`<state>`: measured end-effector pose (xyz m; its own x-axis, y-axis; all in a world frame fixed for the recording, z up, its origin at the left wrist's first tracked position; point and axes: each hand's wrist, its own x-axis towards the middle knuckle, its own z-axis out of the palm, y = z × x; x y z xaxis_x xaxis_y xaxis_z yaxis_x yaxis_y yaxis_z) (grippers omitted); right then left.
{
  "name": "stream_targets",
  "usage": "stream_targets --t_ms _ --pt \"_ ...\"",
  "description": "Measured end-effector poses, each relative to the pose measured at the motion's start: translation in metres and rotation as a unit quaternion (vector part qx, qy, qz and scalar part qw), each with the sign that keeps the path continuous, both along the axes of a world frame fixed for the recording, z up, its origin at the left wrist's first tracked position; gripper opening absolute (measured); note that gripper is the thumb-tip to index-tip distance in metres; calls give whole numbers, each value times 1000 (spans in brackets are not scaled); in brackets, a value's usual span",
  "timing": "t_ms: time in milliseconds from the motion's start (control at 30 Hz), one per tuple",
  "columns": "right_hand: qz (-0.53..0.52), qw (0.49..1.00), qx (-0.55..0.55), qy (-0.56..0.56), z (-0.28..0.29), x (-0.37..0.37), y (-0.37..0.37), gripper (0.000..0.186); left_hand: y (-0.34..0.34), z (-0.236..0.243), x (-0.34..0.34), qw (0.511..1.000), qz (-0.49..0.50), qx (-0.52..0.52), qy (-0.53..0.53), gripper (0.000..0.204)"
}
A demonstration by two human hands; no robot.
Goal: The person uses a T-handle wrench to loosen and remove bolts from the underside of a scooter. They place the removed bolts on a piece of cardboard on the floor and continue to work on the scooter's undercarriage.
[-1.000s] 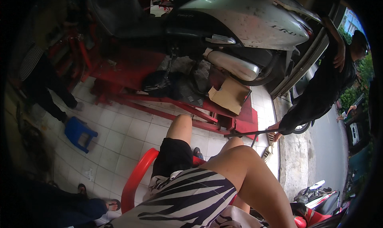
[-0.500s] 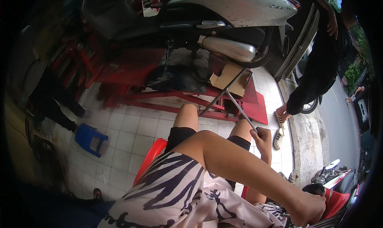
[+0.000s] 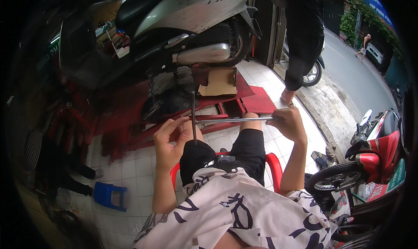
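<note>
A metal T-handle wrench [image 3: 235,119] lies level above my knees, its long stem pointing right and its crossbar running away from me. My right hand [image 3: 288,123] is closed around the stem's right end. My left hand [image 3: 171,138] is beside the crossbar on the left, its fingers loosely bent and apart. One fingertip seems to touch the joint between stem and crossbar; the thumb stands away from it.
A silver scooter [image 3: 191,14] stands on a red lift [image 3: 261,100] ahead, with an open cardboard box [image 3: 220,81] below it. A blue stool [image 3: 110,196] is at left. A person in dark clothes [image 3: 300,35] stands beyond, right. A red motorbike [image 3: 379,149] is at right.
My left hand has come back from the far lower right, where its arm crossed my body, to the wrench's joint. The wrench has swung from slanting to level. The whole view has shifted.
</note>
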<state>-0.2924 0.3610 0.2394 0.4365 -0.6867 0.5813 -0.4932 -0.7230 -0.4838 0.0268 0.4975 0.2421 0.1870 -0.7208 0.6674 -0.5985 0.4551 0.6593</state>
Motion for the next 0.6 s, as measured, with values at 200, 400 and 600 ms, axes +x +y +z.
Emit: stream_targets --t_ms 200,400,600 --pt "22 1000 1 -8 4 3 14 16 -4 -20 4 985 -132 54 99 20" --pt "25 998 -42 -34 9 4 16 16 -9 -21 -1 969 -192 15 155 23" --pt "33 997 -52 -51 7 10 16 17 -6 -18 8 960 -270 -39 59 42"
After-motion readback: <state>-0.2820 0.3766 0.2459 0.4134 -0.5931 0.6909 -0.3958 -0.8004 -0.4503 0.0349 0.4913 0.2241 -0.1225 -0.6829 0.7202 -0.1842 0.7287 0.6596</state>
